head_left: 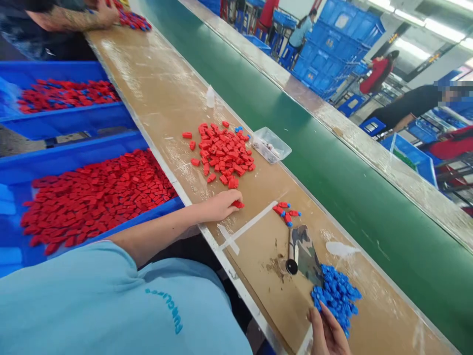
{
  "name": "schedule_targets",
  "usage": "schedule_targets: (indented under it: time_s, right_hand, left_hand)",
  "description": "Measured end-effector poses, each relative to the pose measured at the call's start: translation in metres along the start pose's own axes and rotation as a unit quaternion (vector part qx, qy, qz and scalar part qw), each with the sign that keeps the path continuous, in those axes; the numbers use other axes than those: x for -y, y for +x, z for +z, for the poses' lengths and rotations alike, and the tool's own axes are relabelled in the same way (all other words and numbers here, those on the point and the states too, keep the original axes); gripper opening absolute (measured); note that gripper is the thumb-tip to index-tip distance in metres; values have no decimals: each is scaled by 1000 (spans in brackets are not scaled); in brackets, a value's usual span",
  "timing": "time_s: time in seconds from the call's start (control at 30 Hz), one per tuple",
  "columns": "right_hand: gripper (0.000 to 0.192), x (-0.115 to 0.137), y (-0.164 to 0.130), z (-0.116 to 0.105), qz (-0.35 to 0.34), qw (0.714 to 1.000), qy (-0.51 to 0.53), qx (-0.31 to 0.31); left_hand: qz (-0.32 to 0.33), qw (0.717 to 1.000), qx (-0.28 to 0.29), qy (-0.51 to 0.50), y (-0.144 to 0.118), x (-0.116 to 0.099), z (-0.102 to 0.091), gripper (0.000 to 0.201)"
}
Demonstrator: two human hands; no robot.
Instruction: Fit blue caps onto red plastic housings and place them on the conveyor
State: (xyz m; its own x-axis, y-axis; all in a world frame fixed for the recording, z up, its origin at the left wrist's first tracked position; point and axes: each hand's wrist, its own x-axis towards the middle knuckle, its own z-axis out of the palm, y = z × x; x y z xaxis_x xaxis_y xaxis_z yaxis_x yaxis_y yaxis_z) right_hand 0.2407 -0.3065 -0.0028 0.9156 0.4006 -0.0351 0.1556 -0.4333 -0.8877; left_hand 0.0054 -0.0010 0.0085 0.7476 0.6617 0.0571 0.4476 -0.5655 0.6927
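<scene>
My left hand (221,204) is closed on a small red plastic piece (238,204), just on the near side of a loose heap of red plastic pieces (225,153). At the lower right, my right hand (327,333) has its thumb and forefinger pinched at a small blue plastic piece (320,304), by the near edge of a pile of blue pieces (338,293). Between the hands lie several red pieces with blue ends (286,213). Close to the blue pile are a camouflage-patterned flap (308,254) and a small black round part (291,266).
Blue crates (22,170) on my left hold many red pieces. A clear tray (271,145) with small parts and a white bottle (210,96) stand along the green conveyor belt (295,133). A co-worker's arm (70,18) reaches over the bench's far end.
</scene>
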Motion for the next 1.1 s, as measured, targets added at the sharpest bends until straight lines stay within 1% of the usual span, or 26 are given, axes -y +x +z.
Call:
schedule_targets:
  time_s: [0.03,0.13,0.2,0.27,0.37,0.43,0.6,0.73,0.8,0.9,0.97,1.07,1.1]
  right_hand:
    - [47,5,-3,5,18,1000,3,2]
    - [41,19,-10,21,16,997,74,12]
    - [36,24,-13,32,4,990,135,41]
    - [33,27,-14,40,5,983,176,55]
    - [31,30,-17,45,22,976,206,68]
    - [30,32,-18,46,37,973,215,78]
    - [28,33,-18,45,54,964,238,103]
    - [32,28,-17,46,67,966,202,147]
    - [32,24,-17,46,65,969,180,157]
    - [32,20,-15,43,49,975,153,151]
    - [32,21,-14,38,20,982,109,155]
    - [34,26,-10,31,-63,988,3,142]
    - [34,29,-8,30,-84,987,-17,133]
  left_hand:
    - [19,999,22,-23,-1,-6,5,10]
    - [82,990,94,-63,0,-24,22,4]
    - [101,985,118,-78,2,-32,35,4]
    - [106,982,134,-86,3,-38,47,8]
    - [111,978,146,-95,2,-42,65,20]
    - [114,977,145,-107,0,-44,73,28]
    - [152,967,121,-163,-5,-54,81,29]
    - [142,959,108,-219,-7,-62,83,34]
    - [138,955,106,-242,-8,-63,83,30]
    - [141,949,103,-263,-9,-63,83,19]
    - [140,948,101,-268,-9,-62,83,15]
    - [127,946,106,-280,-10,-62,85,16]
    - [123,943,110,-288,-10,-61,86,17]
